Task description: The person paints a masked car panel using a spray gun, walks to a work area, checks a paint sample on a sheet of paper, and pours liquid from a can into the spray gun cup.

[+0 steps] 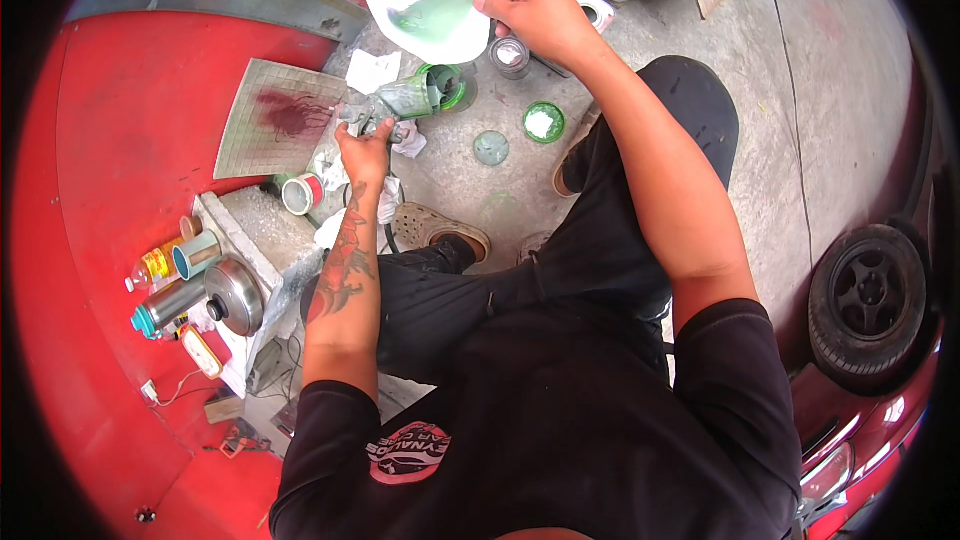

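Observation:
Held up by its edge, a white paper sheet (385, 0) with a wet green stain is pinched in my right hand (535, 12). My left hand (365, 152) is closed round what looks like a metal spray gun (372, 118), partly hidden by my fingers. The gun's translucent cup (402, 98) lies tilted, its mouth at a green-rimmed container (462, 88) on the floor. Close by are a glass jar (510, 58), a green lid (544, 123) with a white middle, and a pale green disc (491, 148).
On the left, a board (265, 125) with dark red spray leans against a red panel (110, 140). A red-and-white can (300, 195), a steel pot (235, 295), a flask (170, 307) and a bottle (152, 267) stand nearby. A car wheel (868, 300) is at right.

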Demonstrator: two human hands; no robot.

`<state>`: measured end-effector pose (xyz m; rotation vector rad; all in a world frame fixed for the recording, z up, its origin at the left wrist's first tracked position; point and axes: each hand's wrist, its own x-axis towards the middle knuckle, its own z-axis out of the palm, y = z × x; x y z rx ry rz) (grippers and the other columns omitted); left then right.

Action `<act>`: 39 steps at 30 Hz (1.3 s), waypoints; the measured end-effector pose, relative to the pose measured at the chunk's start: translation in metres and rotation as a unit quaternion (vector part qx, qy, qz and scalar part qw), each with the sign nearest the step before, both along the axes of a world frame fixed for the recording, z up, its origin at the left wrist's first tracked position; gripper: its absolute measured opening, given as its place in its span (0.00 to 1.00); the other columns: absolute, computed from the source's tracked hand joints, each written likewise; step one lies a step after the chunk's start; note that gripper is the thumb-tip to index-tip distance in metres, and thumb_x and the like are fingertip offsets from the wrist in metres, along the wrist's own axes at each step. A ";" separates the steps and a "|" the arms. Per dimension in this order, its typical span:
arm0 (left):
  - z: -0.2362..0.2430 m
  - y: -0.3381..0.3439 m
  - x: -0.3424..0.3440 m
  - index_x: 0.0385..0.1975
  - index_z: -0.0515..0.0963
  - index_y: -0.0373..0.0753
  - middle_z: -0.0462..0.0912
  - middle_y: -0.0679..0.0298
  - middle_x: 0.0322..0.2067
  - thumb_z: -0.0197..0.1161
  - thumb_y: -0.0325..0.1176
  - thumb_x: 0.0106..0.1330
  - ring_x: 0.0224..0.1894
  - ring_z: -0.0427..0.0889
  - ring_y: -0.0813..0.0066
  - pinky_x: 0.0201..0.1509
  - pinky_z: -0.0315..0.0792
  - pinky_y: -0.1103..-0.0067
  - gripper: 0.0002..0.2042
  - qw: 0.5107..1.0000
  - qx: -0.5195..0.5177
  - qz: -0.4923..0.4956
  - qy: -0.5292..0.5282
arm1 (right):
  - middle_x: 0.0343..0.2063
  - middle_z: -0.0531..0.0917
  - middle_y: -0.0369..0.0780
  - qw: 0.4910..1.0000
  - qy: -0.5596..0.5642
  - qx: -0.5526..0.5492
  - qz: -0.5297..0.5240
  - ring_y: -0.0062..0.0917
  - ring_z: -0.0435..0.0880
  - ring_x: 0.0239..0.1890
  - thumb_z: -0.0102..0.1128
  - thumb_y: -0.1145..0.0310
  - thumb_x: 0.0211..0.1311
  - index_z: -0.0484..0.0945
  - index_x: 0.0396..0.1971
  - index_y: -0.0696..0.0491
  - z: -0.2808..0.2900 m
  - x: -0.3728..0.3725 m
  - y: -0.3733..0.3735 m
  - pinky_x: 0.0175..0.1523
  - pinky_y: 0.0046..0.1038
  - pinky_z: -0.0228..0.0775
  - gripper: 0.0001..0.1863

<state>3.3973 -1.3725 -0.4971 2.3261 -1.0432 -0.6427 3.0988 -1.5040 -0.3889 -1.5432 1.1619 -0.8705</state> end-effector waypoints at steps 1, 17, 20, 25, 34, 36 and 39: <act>-0.003 0.000 0.002 0.61 0.59 0.22 0.84 0.49 0.38 0.79 0.43 0.51 0.40 0.82 0.66 0.49 0.74 0.75 0.46 1.000 0.000 0.000 0.000 | 0.21 0.82 0.34 1.000 -0.009 0.003 0.000 0.15 0.79 0.22 0.63 0.66 0.61 0.81 0.35 0.58 0.003 0.001 0.001 0.32 0.22 0.70 0.10; 0.013 0.002 -0.012 0.61 0.61 0.26 0.83 0.46 0.39 0.78 0.49 0.50 0.43 0.83 0.56 0.52 0.74 0.69 0.46 0.998 0.002 -0.032 -0.050 | 0.21 0.85 0.37 1.000 -0.016 -0.003 -0.009 0.19 0.83 0.22 0.65 0.65 0.59 0.83 0.38 0.58 -0.002 0.000 -0.002 0.34 0.25 0.75 0.13; 0.010 0.003 -0.011 0.61 0.60 0.26 0.84 0.46 0.39 0.78 0.48 0.50 0.43 0.84 0.56 0.52 0.74 0.69 0.46 0.998 0.005 -0.037 -0.052 | 0.21 0.85 0.37 1.000 -0.013 0.001 -0.012 0.20 0.83 0.22 0.65 0.65 0.59 0.83 0.37 0.58 -0.003 0.000 -0.003 0.34 0.25 0.75 0.12; 0.006 0.004 -0.012 0.61 0.60 0.26 0.85 0.47 0.37 0.78 0.46 0.51 0.42 0.84 0.56 0.51 0.74 0.69 0.44 0.997 0.001 -0.049 -0.062 | 0.20 0.80 0.31 0.999 -0.033 0.006 -0.006 0.11 0.76 0.22 0.63 0.67 0.62 0.80 0.36 0.59 0.000 0.000 -0.001 0.30 0.18 0.67 0.10; 0.007 0.002 -0.018 0.60 0.61 0.29 0.85 0.50 0.32 0.78 0.42 0.52 0.37 0.84 0.50 0.46 0.75 0.65 0.42 0.994 -0.031 -0.064 -0.083 | 0.19 0.81 0.32 1.000 -0.024 -0.011 -0.007 0.12 0.77 0.21 0.64 0.67 0.62 0.80 0.36 0.60 -0.001 0.000 -0.002 0.30 0.20 0.68 0.11; 0.007 0.002 -0.018 0.58 0.62 0.28 0.85 0.49 0.32 0.78 0.43 0.52 0.38 0.85 0.56 0.47 0.74 0.69 0.40 0.994 -0.030 -0.065 -0.084 | 0.19 0.81 0.32 1.000 -0.022 -0.014 -0.006 0.13 0.77 0.21 0.64 0.67 0.62 0.80 0.37 0.60 0.000 0.001 -0.002 0.30 0.20 0.68 0.11; 0.010 0.003 -0.020 0.58 0.62 0.28 0.85 0.49 0.32 0.78 0.43 0.52 0.38 0.84 0.55 0.47 0.74 0.69 0.40 0.993 -0.023 -0.069 -0.092 | 0.19 0.81 0.32 1.000 -0.022 -0.013 -0.009 0.13 0.77 0.21 0.64 0.67 0.62 0.81 0.37 0.60 0.000 0.001 -0.001 0.30 0.20 0.68 0.11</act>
